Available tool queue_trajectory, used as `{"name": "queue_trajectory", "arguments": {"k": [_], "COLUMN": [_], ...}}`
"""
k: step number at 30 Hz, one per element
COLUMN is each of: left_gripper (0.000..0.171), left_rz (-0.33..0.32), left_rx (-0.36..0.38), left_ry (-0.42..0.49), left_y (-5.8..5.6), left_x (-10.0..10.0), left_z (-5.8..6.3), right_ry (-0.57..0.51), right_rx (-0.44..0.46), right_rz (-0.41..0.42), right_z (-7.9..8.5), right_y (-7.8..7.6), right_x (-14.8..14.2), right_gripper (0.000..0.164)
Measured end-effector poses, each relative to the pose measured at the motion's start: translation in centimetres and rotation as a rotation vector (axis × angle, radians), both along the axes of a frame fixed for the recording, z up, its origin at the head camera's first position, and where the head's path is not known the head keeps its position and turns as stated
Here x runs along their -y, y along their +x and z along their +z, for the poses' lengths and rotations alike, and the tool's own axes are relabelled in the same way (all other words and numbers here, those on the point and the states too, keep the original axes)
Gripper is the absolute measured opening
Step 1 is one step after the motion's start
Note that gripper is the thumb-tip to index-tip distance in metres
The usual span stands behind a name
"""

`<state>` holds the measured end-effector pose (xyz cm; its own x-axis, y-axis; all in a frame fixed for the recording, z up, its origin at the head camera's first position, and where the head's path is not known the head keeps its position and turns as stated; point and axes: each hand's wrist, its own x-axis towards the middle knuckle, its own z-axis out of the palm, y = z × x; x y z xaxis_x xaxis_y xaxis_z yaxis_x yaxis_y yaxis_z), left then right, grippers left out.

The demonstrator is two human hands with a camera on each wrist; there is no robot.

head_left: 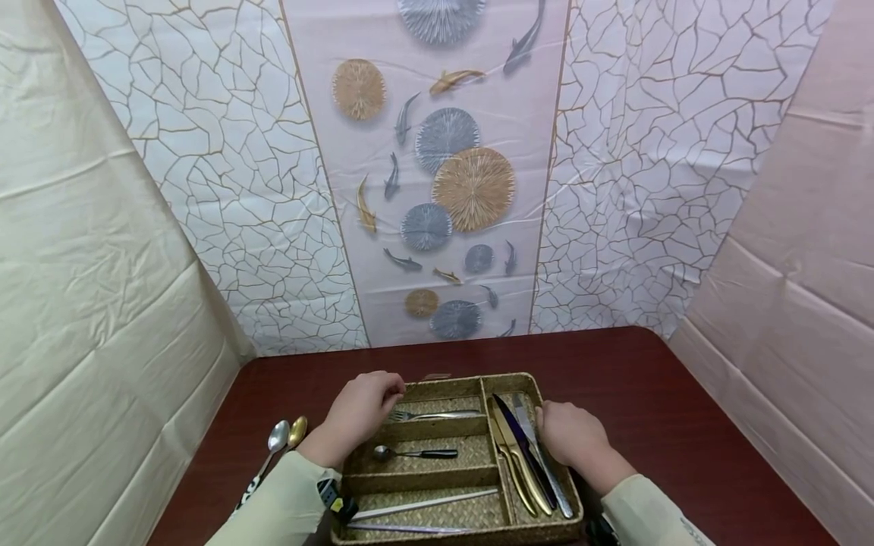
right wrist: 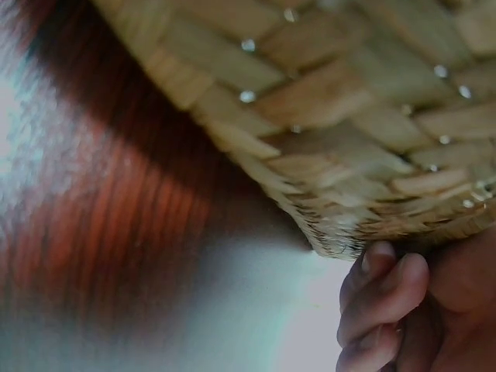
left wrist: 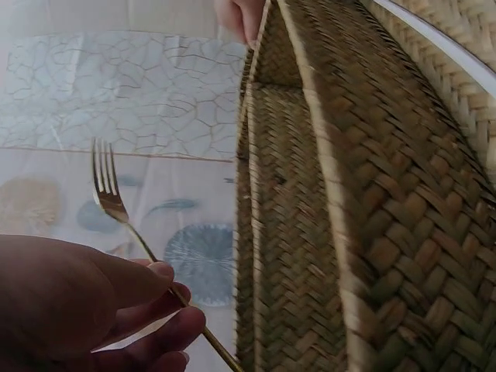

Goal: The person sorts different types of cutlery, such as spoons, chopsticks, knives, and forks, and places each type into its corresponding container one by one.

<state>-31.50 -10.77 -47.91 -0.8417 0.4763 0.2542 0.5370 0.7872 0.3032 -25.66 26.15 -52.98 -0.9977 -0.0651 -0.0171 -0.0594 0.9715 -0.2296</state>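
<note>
In the left wrist view, my left hand [left wrist: 116, 302] pinches a slim gold fork [left wrist: 111, 198] between thumb and fingers, tines up in that view. From the head view, the same hand [head_left: 363, 406] is at the far left corner of a woven cutlery tray [head_left: 426, 479]. My right hand [head_left: 572, 436] grips the tray's right side, its fingers [right wrist: 403, 279] curled against the woven wall. Inside the tray, a silver fork [head_left: 444, 415] lies in the far compartment, a black-handled small spoon [head_left: 426, 453] in the middle one. Gold knives [head_left: 514, 447], a dark knife [head_left: 522, 436] and a silver knife [head_left: 546, 462] fill the right compartment.
In the tray's near compartment lie a white chopstick [head_left: 430, 503] and a silvery stick [head_left: 410, 528]. Left of the tray, a silver spoon [head_left: 278, 436] and a gold spoon [head_left: 297, 431] lie on the dark red table [head_left: 635, 387]. Patterned cloth [head_left: 451, 250] hangs behind the table.
</note>
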Motion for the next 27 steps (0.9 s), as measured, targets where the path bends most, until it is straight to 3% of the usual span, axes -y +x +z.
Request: {"name": "queue_trajectory", "arguments": {"k": [10, 21, 27], "left_gripper": [0.013, 0.010, 0.005], "left_rz": [-0.043, -0.080, -0.062], "left_rx": [0.075, 0.056, 0.091], "left_ry": [-0.040, -0.123, -0.145], "left_y": [-1.4, -1.5, -1.5], "left_x": [-0.5, -1.7, -2.3], "left_z": [-0.9, -1.0, -1.2], "right_ry": [-0.001, -0.008, -0.007], "right_rx": [-0.001, -0.001, 0.005], "right_rz": [-0.007, -0.008, -0.007], "right_z": [-0.2, -0.3, 0.0], "right_y": [0.0, -0.1, -0.1], "right_x": [-0.1, -0.2, -0.2], "right_gripper": [0.033, 0.033, 0.033]}}
